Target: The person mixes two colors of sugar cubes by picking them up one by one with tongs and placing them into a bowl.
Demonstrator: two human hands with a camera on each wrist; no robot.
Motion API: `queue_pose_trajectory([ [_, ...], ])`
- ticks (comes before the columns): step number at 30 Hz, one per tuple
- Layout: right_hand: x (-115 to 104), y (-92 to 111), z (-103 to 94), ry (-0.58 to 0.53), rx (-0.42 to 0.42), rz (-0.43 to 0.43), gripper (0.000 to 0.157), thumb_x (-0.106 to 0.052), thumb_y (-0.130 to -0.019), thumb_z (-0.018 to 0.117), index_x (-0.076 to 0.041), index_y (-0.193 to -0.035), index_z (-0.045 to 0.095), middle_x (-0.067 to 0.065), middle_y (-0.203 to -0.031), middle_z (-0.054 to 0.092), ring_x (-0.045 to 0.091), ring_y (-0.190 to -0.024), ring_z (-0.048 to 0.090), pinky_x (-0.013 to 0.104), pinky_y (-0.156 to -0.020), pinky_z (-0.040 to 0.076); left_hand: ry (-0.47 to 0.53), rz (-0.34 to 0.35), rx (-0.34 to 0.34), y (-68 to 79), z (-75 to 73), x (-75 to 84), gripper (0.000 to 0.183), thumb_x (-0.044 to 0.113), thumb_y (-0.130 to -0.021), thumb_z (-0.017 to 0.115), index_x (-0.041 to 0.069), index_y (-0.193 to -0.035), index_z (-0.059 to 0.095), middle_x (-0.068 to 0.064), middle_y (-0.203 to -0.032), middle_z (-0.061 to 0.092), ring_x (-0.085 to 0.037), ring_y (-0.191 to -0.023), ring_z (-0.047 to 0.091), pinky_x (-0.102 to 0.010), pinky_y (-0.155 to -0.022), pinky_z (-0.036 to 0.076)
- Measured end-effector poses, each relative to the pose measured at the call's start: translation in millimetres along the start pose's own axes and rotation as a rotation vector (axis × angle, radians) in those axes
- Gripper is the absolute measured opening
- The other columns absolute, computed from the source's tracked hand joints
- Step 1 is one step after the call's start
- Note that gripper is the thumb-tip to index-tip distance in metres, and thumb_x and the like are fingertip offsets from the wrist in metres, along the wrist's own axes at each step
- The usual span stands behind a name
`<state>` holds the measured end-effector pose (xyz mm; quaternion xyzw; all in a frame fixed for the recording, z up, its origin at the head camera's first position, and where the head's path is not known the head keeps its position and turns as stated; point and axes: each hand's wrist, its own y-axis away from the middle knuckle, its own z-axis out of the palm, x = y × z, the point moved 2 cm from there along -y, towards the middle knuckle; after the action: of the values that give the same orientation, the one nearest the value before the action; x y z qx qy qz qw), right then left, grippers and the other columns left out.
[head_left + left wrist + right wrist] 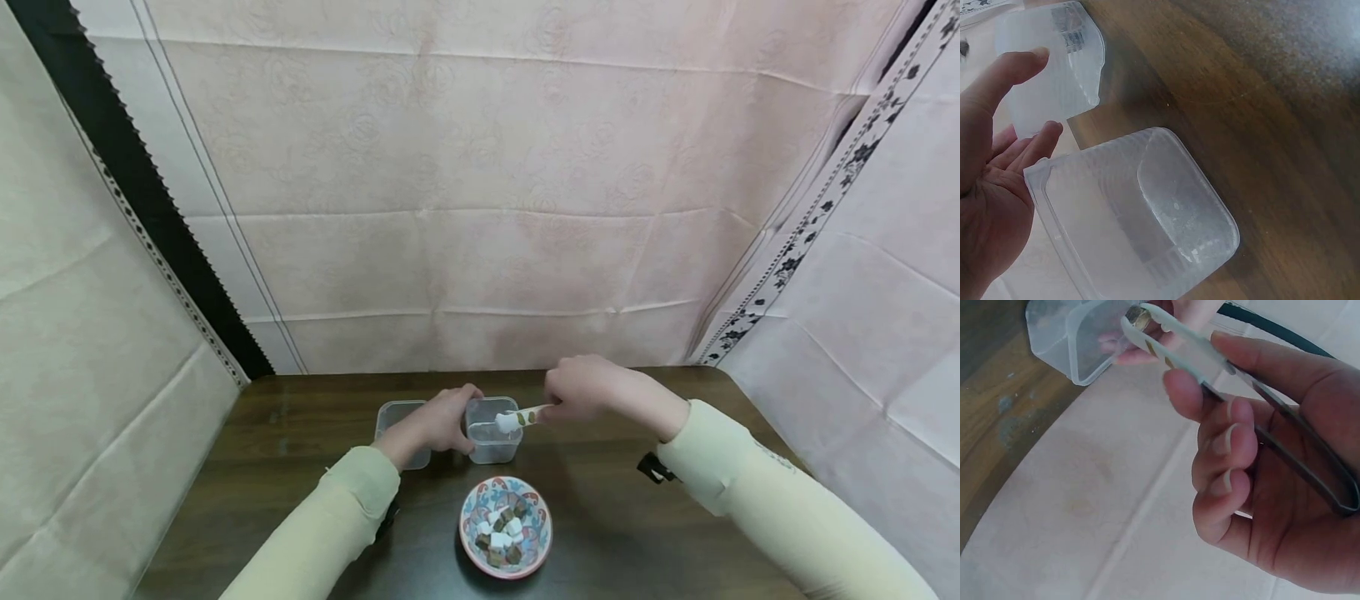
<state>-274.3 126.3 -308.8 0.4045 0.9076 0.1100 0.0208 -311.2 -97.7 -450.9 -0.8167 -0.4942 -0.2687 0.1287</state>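
Observation:
My right hand (pixel 588 387) grips small tongs (pixel 1260 400) with white tips and metal arms. Between the tips sits a small brownish cube (pixel 1138 319), over the opening of a clear plastic container (pixel 492 450). Thumb and fingers of my left hand (pixel 442 421) hold that same container by its left side. A second clear container (pixel 1172 206) stands to its left, partly behind the left hand and wrist in the head view. Nearer to me, a patterned bowl (pixel 542 546) with a reddish rim holds several white and brown cubes (pixel 501 540).
Everything stands on a dark brown wooden table (pixel 615 517). Pale cloth (pixel 480 183) hangs behind the table's back edge, with more cloth (pixel 862 358) on the right and left sides. A black strap piece (pixel 656 468) shows at the right wrist.

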Motion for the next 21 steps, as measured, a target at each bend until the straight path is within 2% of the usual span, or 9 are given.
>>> queue_pose_trajectory([
  [4,-2,16,2.5,-0.029,0.024,-0.056,0.060,-0.039,-0.100,0.075,-0.024,-0.055,0.039,-0.015,-0.052,0.022,0.004,-0.049,0.021,0.024,-0.049,0.017,-0.011,0.009,0.008,0.1,-0.3,-1.2,0.079,0.012,-0.080,0.095,0.007,-0.146,0.053,-0.013,-0.137,0.065,-0.031,-0.128,0.056,-0.048,-0.105,0.054],
  [8,-5,29,4.2,-0.076,0.013,-0.087,0.056,-0.038,-0.100,0.075,-0.025,-0.056,0.042,-0.016,-0.053,0.024,0.003,-0.050,0.022,0.024,-0.050,0.019,-0.020,0.008,0.007,-0.7,0.1,-0.3,0.078,0.013,-0.080,0.095,0.007,-0.146,0.053,-0.013,-0.135,0.066,-0.030,-0.126,0.057,-0.048,-0.104,0.055],
  [15,-14,43,14.5,-0.107,-0.050,-0.100,0.050,-0.039,-0.100,0.075,-0.024,-0.058,0.052,-0.016,-0.054,0.029,0.002,-0.051,0.026,0.024,-0.049,0.020,-0.013,0.015,0.006,0.0,-0.6,2.4,0.078,0.011,-0.080,0.095,0.005,-0.146,0.053,-0.013,-0.131,0.066,-0.029,-0.121,0.058,-0.048,-0.103,0.055],
  [21,-23,49,29.8,-0.086,-0.105,-0.087,0.050,-0.042,-0.098,0.077,-0.024,-0.059,0.053,-0.016,-0.054,0.031,0.003,-0.051,0.027,0.024,-0.049,0.020,-0.007,0.018,0.004,1.8,-1.9,4.6,0.078,0.010,-0.080,0.095,0.004,-0.145,0.053,-0.013,-0.129,0.066,-0.028,-0.119,0.058,-0.048,-0.102,0.055],
])
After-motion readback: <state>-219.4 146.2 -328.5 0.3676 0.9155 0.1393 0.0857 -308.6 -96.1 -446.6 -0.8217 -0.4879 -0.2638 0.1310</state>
